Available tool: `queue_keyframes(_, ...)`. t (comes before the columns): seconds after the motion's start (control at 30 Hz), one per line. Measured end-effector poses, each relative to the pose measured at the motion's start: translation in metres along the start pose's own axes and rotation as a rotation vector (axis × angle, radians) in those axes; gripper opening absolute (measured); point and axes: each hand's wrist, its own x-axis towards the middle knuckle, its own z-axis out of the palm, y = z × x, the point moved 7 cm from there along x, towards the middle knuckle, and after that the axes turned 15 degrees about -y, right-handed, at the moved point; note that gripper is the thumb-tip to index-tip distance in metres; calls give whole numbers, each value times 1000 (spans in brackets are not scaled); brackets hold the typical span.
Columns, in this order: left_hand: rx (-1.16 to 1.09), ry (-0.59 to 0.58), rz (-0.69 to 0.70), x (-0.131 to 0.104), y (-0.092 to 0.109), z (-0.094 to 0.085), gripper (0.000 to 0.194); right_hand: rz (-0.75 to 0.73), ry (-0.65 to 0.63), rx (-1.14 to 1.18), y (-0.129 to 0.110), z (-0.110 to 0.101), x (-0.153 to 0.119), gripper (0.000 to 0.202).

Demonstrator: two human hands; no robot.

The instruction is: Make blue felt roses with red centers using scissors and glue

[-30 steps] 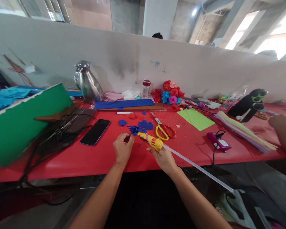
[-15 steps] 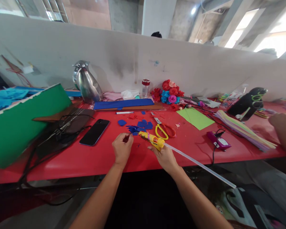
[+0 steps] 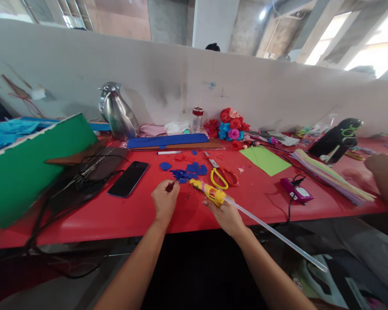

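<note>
My left hand (image 3: 164,199) is closed in a pinch, low over the red table. From its fingertips rises a dark blue paper flower (image 3: 182,174), whose stem is mostly hidden by the fingers. My right hand (image 3: 225,213) grips a yellow glue gun (image 3: 210,192), its nozzle pointing left, close beside the flower. A long clear glue stick (image 3: 274,231) sticks out of the gun's back end, down to the right. Cut blue petals (image 3: 200,168) lie just behind the flower, and one more petal (image 3: 165,166) lies to the left. Scissors (image 3: 220,174) with yellow and red handles rest behind the gun.
A phone (image 3: 128,179) and a green box (image 3: 42,172) are at the left. Behind stand a steel jug (image 3: 118,112), a jar (image 3: 197,120) and paper roses (image 3: 234,125). Green paper (image 3: 265,160) and a purple box (image 3: 296,190) lie right. Another person's hand (image 3: 380,165) shows at far right.
The glue gun has shifted slightly right and away from the blue flower, and its glue stick's end has dropped lower. My left hand has barely moved.
</note>
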Motion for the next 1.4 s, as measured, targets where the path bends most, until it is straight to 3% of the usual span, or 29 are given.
queue_keyframes(0.2,-31,-41,-20,1,2,2,20,-34,-64,-53,1,7,8,20)
queue_keyframes(0.57,-45,-63,-3,0,0,4,20,-34,-46,-84,0,5,23,23)
queue_keyframes(0.83,-72,-83,-42,0,-1,5,20,-64,15,-60,-3,-1,15,21)
queue_keyframes(0.97,-95,-85,-67,1,-3,6,20,-82,-30,-55,-5,5,13,19)
queue_keyframes(1.4,-2,-72,-7,1,0,6,19,-56,-4,-91,3,6,19,24)
